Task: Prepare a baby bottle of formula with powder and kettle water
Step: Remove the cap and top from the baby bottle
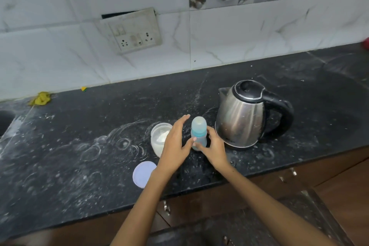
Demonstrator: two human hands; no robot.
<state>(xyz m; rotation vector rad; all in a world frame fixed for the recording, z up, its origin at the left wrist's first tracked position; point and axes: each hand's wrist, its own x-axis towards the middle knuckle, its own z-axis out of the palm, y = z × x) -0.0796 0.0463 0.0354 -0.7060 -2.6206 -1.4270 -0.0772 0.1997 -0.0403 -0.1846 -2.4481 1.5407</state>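
Bottle: I see the capped baby bottle (pixel 198 133) upright near the counter's front edge, beside the kettle (pixel 242 115).
Right hand (pixel 214 149): fingers curled round its base.
Left hand (pixel 175 145): spread, thumb touching it (powder jar (pixel 159 138) behind).
Technique: I'd steady the base and twist the cap straight.

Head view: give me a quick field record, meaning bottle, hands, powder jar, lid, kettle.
bottle: baby bottle upright on counter, cap on
right hand: right hand grips bottle's lower part
left hand: left hand beside bottle, fingers straight, thumb at its base
powder jar: powder jar open, white powder inside, left of bottle
lid: lid flat on counter near front edge
kettle: steel kettle right of bottle, lid closed
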